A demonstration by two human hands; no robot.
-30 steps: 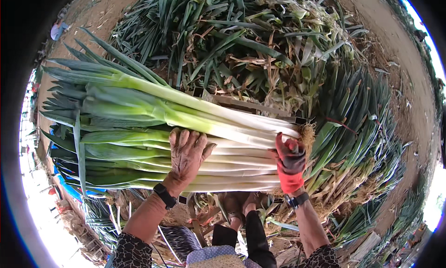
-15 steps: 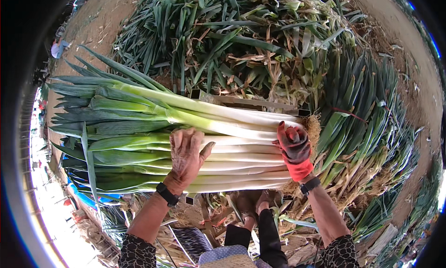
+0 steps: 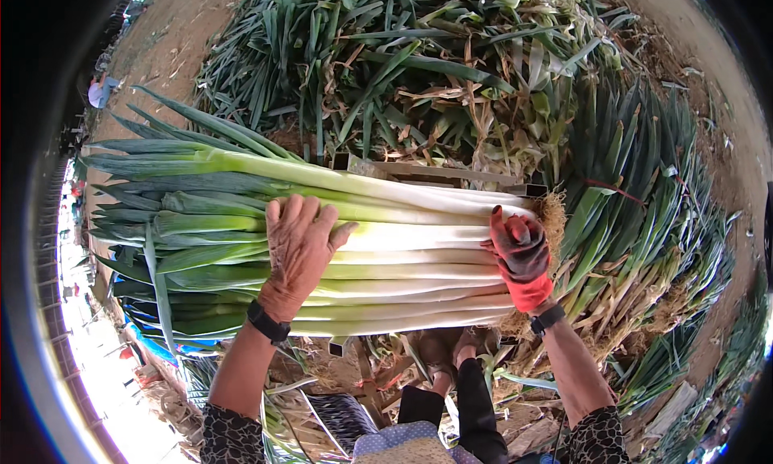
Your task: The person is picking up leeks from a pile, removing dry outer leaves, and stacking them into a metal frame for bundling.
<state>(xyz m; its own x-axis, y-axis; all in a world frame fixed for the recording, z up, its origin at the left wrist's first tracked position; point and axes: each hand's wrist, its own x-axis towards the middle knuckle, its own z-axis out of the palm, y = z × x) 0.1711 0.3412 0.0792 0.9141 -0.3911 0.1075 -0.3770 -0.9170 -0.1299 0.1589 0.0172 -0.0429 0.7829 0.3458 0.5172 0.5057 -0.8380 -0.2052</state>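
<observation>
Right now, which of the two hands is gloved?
The right hand, in a red and dark glove at the leeks' root ends; the left hand lies bare on the stalks.

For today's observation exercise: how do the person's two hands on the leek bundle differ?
The left hand is bare and lies flat, fingers spread, on the middle of the leek bundle; the right hand wears a red and dark glove and presses the root ends. Both rest on the same bundle, and each wrist has a dark band.

I see a bundle of leeks (image 3: 338, 247) lying sideways across a metal frame (image 3: 435, 174): white shanks and pale root tufts at the frame's right end, dark green leaves fanning out beyond its left end.
</observation>
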